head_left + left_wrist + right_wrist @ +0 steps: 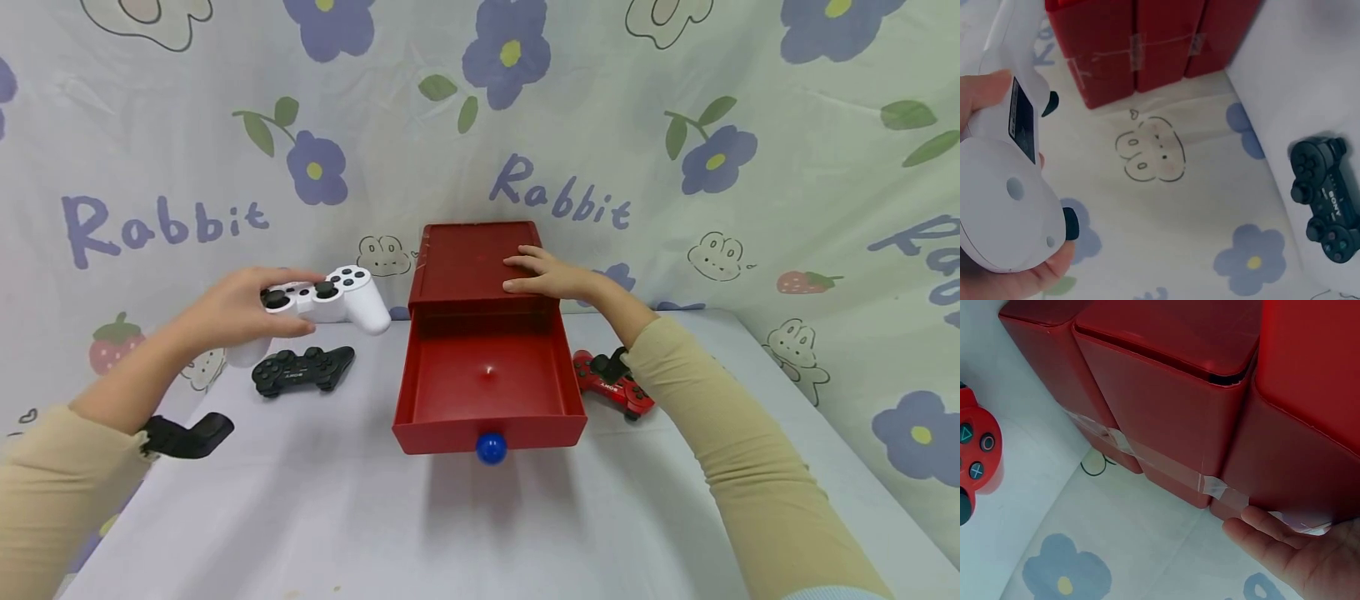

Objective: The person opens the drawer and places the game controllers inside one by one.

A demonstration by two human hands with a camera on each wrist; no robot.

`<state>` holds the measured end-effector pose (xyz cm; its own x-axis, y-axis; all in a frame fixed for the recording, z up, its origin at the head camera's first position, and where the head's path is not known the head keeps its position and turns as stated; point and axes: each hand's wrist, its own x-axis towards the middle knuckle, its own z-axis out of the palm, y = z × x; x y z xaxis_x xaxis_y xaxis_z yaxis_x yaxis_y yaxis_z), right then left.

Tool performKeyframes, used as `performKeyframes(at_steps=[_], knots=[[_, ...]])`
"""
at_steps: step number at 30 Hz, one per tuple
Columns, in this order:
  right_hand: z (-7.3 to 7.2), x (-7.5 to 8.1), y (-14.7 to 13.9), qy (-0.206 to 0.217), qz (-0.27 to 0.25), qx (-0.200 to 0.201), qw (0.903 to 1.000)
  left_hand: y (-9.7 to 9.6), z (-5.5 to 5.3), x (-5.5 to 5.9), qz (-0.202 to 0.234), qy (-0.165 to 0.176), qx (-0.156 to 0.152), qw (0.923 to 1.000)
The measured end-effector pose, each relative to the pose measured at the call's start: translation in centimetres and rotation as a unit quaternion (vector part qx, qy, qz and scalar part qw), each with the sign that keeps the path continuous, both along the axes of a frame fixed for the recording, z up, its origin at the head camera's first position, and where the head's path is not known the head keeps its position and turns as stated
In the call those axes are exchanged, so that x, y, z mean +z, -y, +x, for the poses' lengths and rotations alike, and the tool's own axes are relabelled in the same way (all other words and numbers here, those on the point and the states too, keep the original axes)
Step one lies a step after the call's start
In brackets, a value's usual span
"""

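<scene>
My left hand (236,307) grips a white game controller (363,302) in the air, left of a red drawer cabinet (468,267). In the left wrist view, the controller (1004,200) shows its smooth shell close up, with thumb and fingers around it. My right hand (551,276) rests on the cabinet's top near its right edge, fingers spread and extended. The cabinet's top drawer (450,387) is pulled out toward me, its bare red bottom showing. A round blue knob (491,448) sits on the drawer front.
A black controller (300,371) lies on the white table (337,517) left of the cabinet. To the right, a red controller (618,390) lies partly behind my right wrist. A flowered curtain (405,150) hangs behind. Clear tape (1166,467) runs along the cabinet's side.
</scene>
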<state>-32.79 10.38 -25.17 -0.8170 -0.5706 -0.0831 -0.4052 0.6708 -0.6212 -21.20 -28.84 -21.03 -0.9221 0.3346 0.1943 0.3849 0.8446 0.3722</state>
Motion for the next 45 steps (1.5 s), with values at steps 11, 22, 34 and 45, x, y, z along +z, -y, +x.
performKeyframes(at_steps=[11, 22, 34, 45], knots=[[0.1, 0.0, -0.1, 0.001, -0.003, 0.001, 1.0000, -1.8, 0.2, 1.9, -0.008, 0.002, -0.024, 0.9997], [0.1, 0.0, -0.1, 0.003, -0.004, 0.001, 1.0000, -4.5, 1.0, 3.6, 0.004, 0.021, -0.009, 0.9997], [-0.1, -0.2, -0.2, -0.003, -0.014, 0.004, 0.9999, -7.9, 1.6, 4.2, 0.019, 0.031, -0.035, 0.9987], [-0.3, -0.1, 0.1, -0.008, 0.004, -0.003, 1.0000, -10.9, 1.4, 3.8, 0.019, 0.043, -0.067, 0.9966]])
